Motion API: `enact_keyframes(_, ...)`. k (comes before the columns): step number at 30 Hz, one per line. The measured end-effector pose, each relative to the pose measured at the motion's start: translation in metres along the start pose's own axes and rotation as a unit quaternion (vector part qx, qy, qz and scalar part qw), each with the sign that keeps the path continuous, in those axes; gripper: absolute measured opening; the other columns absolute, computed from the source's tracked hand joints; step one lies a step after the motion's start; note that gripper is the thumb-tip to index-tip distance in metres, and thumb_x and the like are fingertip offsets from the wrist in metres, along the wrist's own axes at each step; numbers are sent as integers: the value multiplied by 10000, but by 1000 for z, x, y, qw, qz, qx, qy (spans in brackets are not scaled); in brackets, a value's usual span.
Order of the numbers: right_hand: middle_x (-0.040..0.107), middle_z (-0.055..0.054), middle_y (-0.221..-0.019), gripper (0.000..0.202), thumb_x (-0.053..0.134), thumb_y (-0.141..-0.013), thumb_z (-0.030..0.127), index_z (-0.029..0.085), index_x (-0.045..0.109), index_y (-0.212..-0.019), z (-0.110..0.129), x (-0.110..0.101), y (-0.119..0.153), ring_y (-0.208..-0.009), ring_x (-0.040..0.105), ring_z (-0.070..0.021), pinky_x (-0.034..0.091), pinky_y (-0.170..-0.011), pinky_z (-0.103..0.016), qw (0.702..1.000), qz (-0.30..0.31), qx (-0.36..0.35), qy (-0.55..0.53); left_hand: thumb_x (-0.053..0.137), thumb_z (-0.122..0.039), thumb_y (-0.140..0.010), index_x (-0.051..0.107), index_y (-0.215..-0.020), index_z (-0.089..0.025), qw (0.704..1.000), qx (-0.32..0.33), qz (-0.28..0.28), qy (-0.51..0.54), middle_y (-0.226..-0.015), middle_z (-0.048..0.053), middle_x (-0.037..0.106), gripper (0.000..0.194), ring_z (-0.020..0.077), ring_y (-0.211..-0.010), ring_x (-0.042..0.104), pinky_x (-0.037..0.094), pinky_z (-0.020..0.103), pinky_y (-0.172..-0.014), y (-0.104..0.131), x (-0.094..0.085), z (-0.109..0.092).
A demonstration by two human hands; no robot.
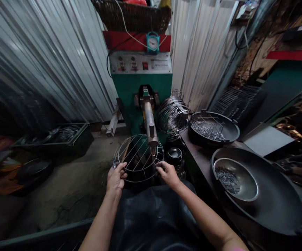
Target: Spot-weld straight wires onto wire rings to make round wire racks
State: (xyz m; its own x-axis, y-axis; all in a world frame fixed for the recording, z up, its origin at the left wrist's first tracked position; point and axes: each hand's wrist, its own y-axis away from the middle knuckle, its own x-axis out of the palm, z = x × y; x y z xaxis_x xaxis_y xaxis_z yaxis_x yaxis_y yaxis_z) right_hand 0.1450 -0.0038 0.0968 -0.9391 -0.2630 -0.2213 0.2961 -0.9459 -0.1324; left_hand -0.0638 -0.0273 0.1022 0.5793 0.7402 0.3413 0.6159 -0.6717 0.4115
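A round wire rack (136,170) with parallel bars across it is held level in front of a spot welder (152,139). My left hand (116,177) pinches the rack's left rim between thumb and fingers. At the rack's right edge, my right hand (168,173) has its fingers pressed together, close beside the welder's electrode tip (153,152). Whether those fingers hold the rim or a small wire piece is too dark to tell. The electrode tip sits just above the rack's right side.
Right of the welder hangs a coil of wire (173,115). A black pan (230,130) holds cut wire pieces. Nearer lies a large pan (276,205) with a metal bowl (254,183) of short wire pieces. A bin (81,134) of metal parts stands left.
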Motion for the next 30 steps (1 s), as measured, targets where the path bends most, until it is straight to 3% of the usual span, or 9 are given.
enact_keyframes(6, 599, 20, -582, 114, 511, -763, 251, 175, 589, -797, -7, 1, -4, -530, 600, -125, 432, -528, -220, 1000, 5, 24, -2, 755, -210, -394, 436, -707, -181, 999, 27, 6, -20, -522, -103, 378, 448, 26, -410, 295, 221, 160, -357, -1, 2, 1)
enact_keyframes(20, 605, 20, -631, 98, 511, -737, 264, 186, 551, -780, 2, -1, -18, -516, 589, -123, 436, -486, -219, 997, 18, 49, -64, 737, -245, -360, 426, -631, -174, 999, -2, -2, -43, -536, -76, 401, 418, 42, -431, 342, 211, 174, -352, -12, 11, 0)
enact_keyframes(30, 579, 30, -575, 74, 515, -731, 242, 174, 537, -716, 0, 0, -33, -480, 562, -104, 429, -466, -204, 995, 15, 47, -84, 746, -206, -329, 382, -548, -178, 999, -30, -25, -26, -464, -108, 320, 425, 18, -381, 255, 171, 173, -322, -21, 22, -3)
